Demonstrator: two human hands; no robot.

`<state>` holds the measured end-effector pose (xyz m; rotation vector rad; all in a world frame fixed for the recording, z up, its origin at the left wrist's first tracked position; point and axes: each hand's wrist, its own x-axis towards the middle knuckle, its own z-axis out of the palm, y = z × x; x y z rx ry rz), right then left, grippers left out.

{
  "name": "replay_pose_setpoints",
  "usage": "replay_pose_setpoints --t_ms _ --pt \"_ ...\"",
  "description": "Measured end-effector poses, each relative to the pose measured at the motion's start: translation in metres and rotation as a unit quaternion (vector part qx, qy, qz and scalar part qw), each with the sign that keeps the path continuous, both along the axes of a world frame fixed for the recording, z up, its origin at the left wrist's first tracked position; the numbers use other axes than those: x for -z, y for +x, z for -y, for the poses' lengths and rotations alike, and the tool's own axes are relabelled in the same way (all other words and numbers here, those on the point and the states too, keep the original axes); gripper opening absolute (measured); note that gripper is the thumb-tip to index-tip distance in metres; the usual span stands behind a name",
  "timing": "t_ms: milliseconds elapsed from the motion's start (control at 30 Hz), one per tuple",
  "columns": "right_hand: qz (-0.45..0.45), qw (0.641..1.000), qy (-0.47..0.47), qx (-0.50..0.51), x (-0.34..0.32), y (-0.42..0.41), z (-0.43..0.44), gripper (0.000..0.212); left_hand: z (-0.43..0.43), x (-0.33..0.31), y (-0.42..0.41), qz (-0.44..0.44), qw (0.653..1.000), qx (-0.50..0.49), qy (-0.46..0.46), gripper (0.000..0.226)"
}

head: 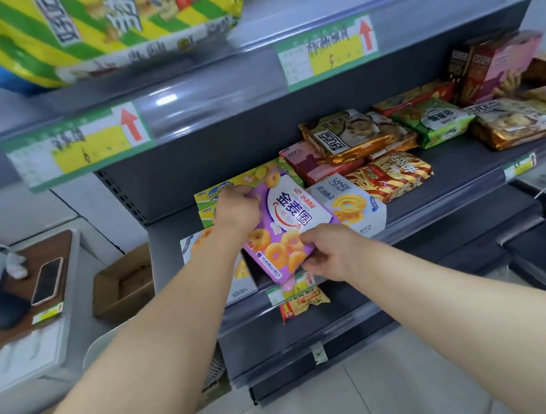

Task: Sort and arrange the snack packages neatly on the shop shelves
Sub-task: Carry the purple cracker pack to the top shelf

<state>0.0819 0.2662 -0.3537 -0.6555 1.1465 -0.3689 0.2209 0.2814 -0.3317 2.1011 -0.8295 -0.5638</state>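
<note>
Mid-frame, the left hand [236, 211] and right hand [326, 255] grip the purple ring-snack packet [287, 229] by two corners. It hangs past the shelf [459, 185], so a loose grip could drop it.

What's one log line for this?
left hand: grips purple package top | right hand: grips bottom | package: tilted, at shelf front
</note>
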Motion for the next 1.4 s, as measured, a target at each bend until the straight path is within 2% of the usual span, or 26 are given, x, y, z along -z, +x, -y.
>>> replay_pose_setpoints --t_ms 67,200,300,500,600,700,900,1000,1133,1300,1400 --pt "0.001 1.000 -0.010 0.016 -0.014 -0.008 -0.002 0.023 -0.015 -0.007 -0.011 -0.017 1.000 -0.012 -0.024 0.026" --pt "-0.043 0.997 -0.067 0.009 -0.043 -0.028 -0.008 0.016 -0.047 -0.024 -0.034 -0.053 0.994 -0.067 -0.066 0.034" --pt "-0.055 0.992 -0.113 -0.014 -0.070 -0.052 -0.023 0.028 -0.070 -0.037 -0.055 -0.079 0.989 -0.094 -0.084 0.030" --pt "-0.069 0.978 -0.172 -0.099 -0.112 -0.108 -0.048 0.029 -0.114 -0.067 -0.113 -0.055 0.986 -0.144 -0.068 0.023" --pt "-0.070 0.963 -0.244 -0.094 -0.125 -0.129 -0.057 0.032 -0.134 -0.088 -0.141 -0.042 0.985 -0.153 -0.075 0.025" --pt "-0.044 0.943 -0.322 -0.067 -0.139 -0.141 -0.065 0.027 -0.150 -0.118 -0.164 -0.015 0.981 -0.166 -0.101 0.025" --pt "0.012 0.895 -0.445 -0.021 -0.191 -0.161 -0.079 0.040 -0.174 -0.192 -0.200 0.040 0.971 -0.167 -0.164 0.023" --pt "0.051 0.885 -0.464 -0.009 -0.222 -0.165 -0.082 0.040 -0.182 -0.224 -0.212 0.066 0.962 -0.166 -0.208 0.020" --pt "0.115 0.867 -0.485 -0.021 -0.259 -0.158 -0.084 0.023 -0.188 -0.260 -0.213 0.094 0.946 -0.171 -0.260 0.018" --pt "0.176 0.843 -0.507 -0.043 -0.302 -0.129 -0.080 0.021 -0.188 -0.297 -0.188 0.116 0.917 -0.192 -0.329 0.023" --pt "0.195 0.826 -0.524 -0.064 -0.322 -0.103 -0.076 0.011 -0.186 -0.310 -0.161 0.120 0.903 -0.213 -0.354 0.019"
